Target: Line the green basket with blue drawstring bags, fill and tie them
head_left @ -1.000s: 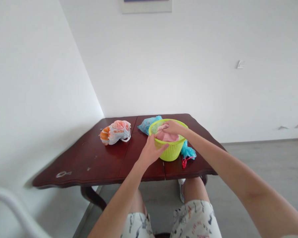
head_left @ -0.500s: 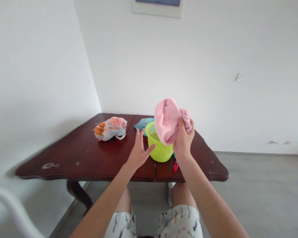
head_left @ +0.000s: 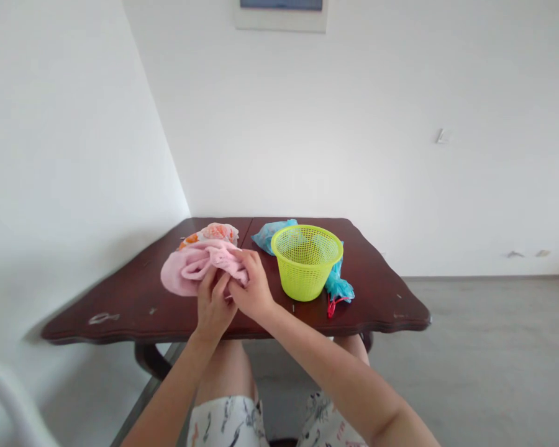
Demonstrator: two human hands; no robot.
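A soft pink cloth (head_left: 186,270), folded and bunched, is held above the left part of the table. My right hand (head_left: 254,288) grips its gathered right end between thumb and fingers. From below, my left hand (head_left: 215,307) has its bent fingers closed on the cloth's lower edge, touching my right fingers. The underside of the cloth and some fingertips are hidden. To the right of both hands stands an upright yellow-green mesh basket (head_left: 302,279), with no hand on it.
Behind the cloth lies a partly hidden white and orange plastic bag (head_left: 221,232). A blue bag (head_left: 265,237) rests behind the basket; another blue bag (head_left: 339,288) with a red tie (head_left: 331,307) sits at its right. The dark wooden table (head_left: 377,304) meets the wall at left.
The pink cloth has moved from above the basket leftward and lower, carried by my right hand. My left hand, open before, has closed on it. The basket's whole rim now shows.
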